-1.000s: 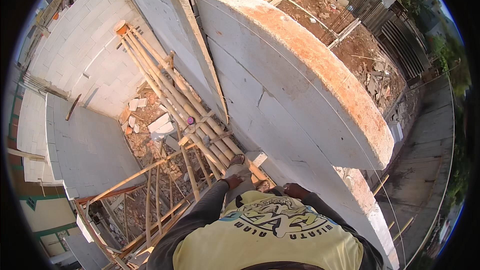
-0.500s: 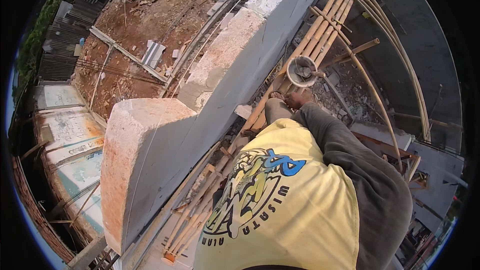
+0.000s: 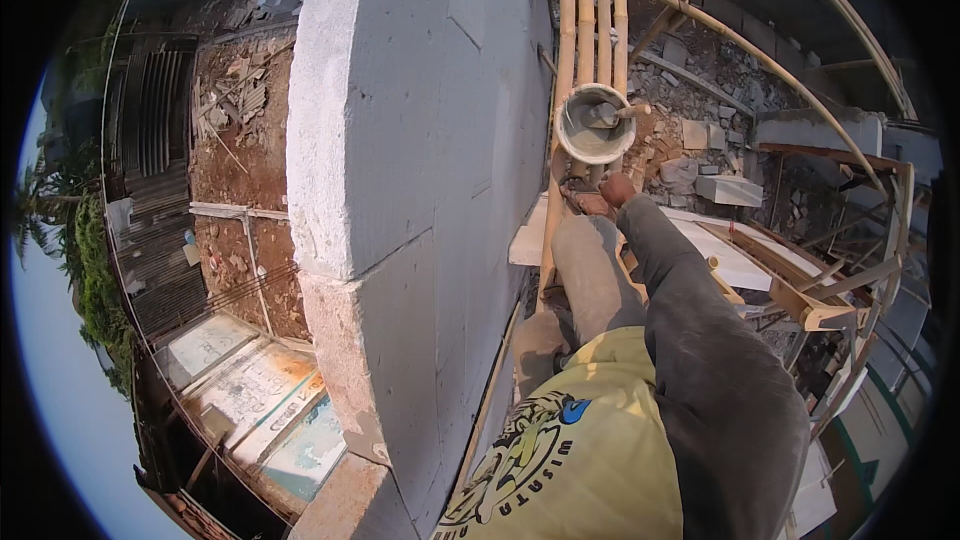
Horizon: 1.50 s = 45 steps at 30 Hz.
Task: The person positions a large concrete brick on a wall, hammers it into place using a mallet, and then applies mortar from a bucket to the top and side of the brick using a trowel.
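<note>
bamboo poles (image 3: 566, 35) carry a bucket (image 3: 571, 123); from afar i see my right hand (image 3: 618, 189) near it, whether gripping i cannot tell.

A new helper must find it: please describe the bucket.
Right of the long pale wall run bamboo poles. The bucket sits on them, just beyond the right hand. Unlike the long poles, it is round, with a tool handle crossing its rim.
</note>
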{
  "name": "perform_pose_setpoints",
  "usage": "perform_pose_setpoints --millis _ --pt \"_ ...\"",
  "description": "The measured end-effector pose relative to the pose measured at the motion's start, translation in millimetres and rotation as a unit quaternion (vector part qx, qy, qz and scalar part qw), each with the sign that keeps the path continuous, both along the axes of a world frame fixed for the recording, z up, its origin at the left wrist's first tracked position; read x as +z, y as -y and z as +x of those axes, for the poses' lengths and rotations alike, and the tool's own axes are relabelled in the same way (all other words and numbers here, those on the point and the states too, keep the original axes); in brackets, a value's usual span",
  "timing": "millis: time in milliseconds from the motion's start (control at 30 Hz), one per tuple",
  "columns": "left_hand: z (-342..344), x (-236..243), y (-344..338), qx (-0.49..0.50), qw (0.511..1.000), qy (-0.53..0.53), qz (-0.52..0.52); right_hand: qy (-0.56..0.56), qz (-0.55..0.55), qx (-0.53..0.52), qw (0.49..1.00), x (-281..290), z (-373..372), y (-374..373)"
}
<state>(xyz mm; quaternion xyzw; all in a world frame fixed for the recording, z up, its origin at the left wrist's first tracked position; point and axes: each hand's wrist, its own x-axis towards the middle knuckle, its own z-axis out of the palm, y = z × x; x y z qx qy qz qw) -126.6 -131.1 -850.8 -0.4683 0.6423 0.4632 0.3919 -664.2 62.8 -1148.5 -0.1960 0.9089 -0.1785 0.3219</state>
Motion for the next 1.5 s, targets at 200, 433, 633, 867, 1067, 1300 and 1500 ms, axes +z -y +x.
perform_pose_setpoints --millis 200,433,633,867,1067,1300,1500 --pt "-42.7 -19.9 -24.8 0.031 0.997 0.074 0.006 -0.118 0.139 -0.176 0.967 -44.1 -73.5 59.9" --pt "-61.8 -9.7 -70.1 0.078 0.994 0.082 0.004 -0.007 -0.059 -0.09 0.994 -67.5 -102.9 64.5" --pt "-38.9 9.7 -69.3 0.061 0.998 0.013 -0.027 0.04 -0.21 -0.065 0.975 35.8 -127.7 52.4" --pt "-63.8 -38.2 -96.8 0.201 0.976 -0.022 -0.079 0.026 -0.256 0.283 0.924 203.6 -67.8 77.2" --pt "-60.8 -61.4 -89.4 0.304 0.948 -0.039 -0.087 -0.153 -0.323 0.487 0.797 124.7 -40.3 85.1" --pt "-49.5 -104.3 -139.7 0.438 0.898 -0.033 -0.039 0.056 -0.281 0.541 0.791 184.7 72.7 135.2" --pt "-39.4 -145.1 -169.2 0.551 0.825 -0.092 -0.091 0.317 -0.122 0.508 0.791 218.8 160.5 147.8"
